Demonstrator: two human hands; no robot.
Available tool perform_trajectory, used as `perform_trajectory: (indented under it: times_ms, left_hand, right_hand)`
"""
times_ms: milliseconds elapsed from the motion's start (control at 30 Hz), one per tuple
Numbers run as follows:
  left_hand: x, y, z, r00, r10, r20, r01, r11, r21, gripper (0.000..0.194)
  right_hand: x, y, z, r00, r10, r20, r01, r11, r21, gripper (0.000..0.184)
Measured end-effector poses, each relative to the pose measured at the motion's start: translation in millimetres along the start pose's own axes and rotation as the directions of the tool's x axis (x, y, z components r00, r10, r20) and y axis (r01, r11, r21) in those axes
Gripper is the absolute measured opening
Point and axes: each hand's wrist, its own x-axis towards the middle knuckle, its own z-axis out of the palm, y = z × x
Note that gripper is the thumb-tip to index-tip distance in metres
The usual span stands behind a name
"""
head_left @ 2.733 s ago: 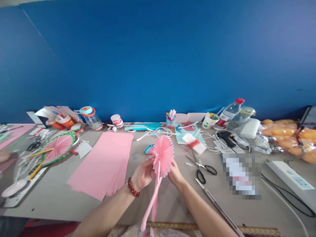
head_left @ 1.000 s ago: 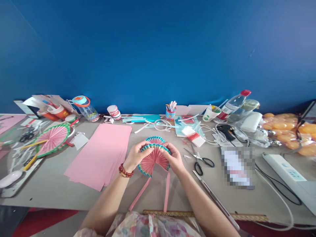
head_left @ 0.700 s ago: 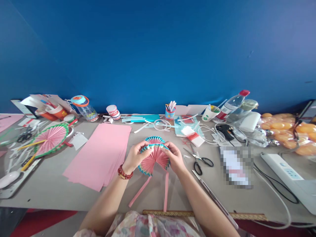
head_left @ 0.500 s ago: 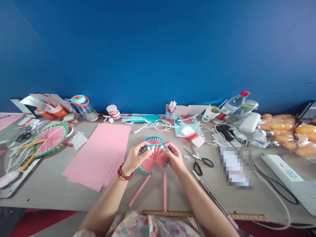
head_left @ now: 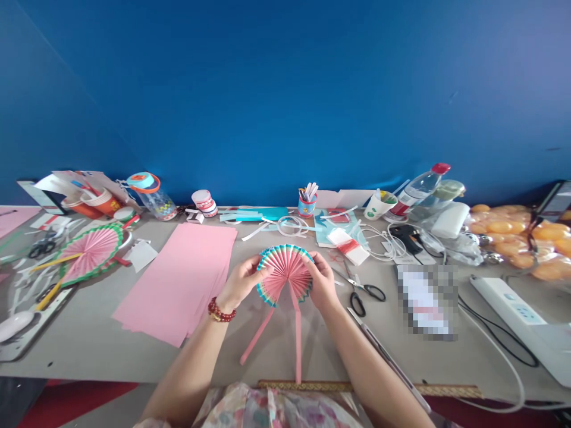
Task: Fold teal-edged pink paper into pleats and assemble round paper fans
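Observation:
A pleated pink paper fan (head_left: 285, 267) with a blue zigzag edge is spread almost into a full circle above the table. Two pink paper strips hang from its centre toward me, the left one slanting and the right one nearly straight. My left hand (head_left: 241, 282) pinches the fan's left edge, thumb on the front. On the opposite edge my right hand (head_left: 323, 282) grips it the same way; the fingers behind the paper are partly hidden. A stack of pink paper sheets (head_left: 181, 279) lies to the left. Black-handled scissors (head_left: 363, 288) rest open to the right.
A second pink fan with green edging (head_left: 91, 252) lies at far left. Beside my right forearm is a long slim metal tool (head_left: 388, 359). Along the blue wall stand a water bottle (head_left: 152, 196), a pen cup (head_left: 307, 202) and a soda bottle (head_left: 414, 193). A power strip (head_left: 521, 321) lies right.
The fan was first seen from its plain pink side, then bent forward at its top edge between my fingers. Now it is flattened out, and my hands have moved apart to its sides.

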Motion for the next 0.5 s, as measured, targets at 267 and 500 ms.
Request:
perform_trajectory:
  times_ms: [267, 500]
  left_hand:
    - [0.2, -6.2, 0.3, 1.0, -0.008, 0.011, 0.008, 0.999, -0.039, 0.039]
    - [-0.4, -4.0, 2.5, 0.998, 0.048, 0.047, -0.046, 0.998, -0.037, 0.035]
  right_hand:
    - [4.4, 0.3, -2.0, 0.982, -0.076, -0.172, 0.074, 0.997, -0.017, 0.028]
    - [4.3, 1.2, -0.8, 0.981, -0.025, -0.19, 0.043, 0.995, 0.088, 0.027]
